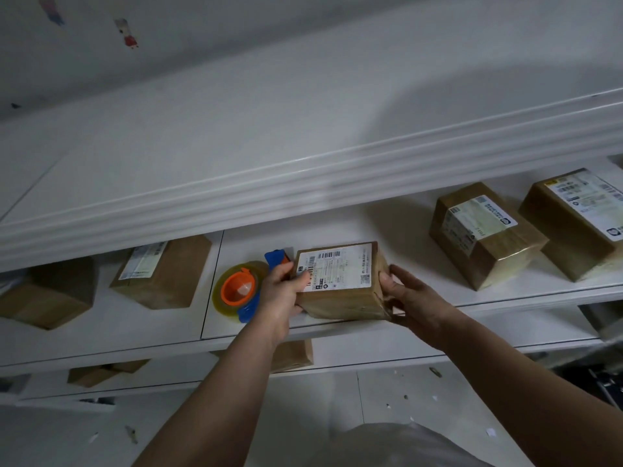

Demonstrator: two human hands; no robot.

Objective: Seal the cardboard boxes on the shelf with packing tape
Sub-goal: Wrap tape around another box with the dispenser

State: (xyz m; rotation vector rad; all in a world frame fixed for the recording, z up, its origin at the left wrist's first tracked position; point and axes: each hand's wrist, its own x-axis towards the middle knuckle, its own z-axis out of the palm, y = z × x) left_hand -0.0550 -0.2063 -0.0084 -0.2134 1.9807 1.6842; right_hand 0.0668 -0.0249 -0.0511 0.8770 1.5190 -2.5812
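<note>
- A small brown cardboard box (pixel 340 303) sits at the front edge of the white shelf (pixel 135 332), its white shipping label (pixel 337 269) facing up.
- The left hand (pixel 283 293) grips the box's left end, with the thumb on the label and the other fingers curled under the near side.
- The right hand (pixel 408 293) holds the box's right end; its thumb presses the top corner and its fingers (pixel 399 271) wrap the far side.
- A tape dispenser (pixel 239 291) with an orange core, a blue handle and a roll of clear tape lies on the shelf just left of the left hand.
- Two more boxes (pixel 161 271) stand further left on the shelf.
- Two labelled, taped boxes (pixel 485 234) stand well to the right.
- More boxes (pixel 293 355) show on the shelf below.
</note>
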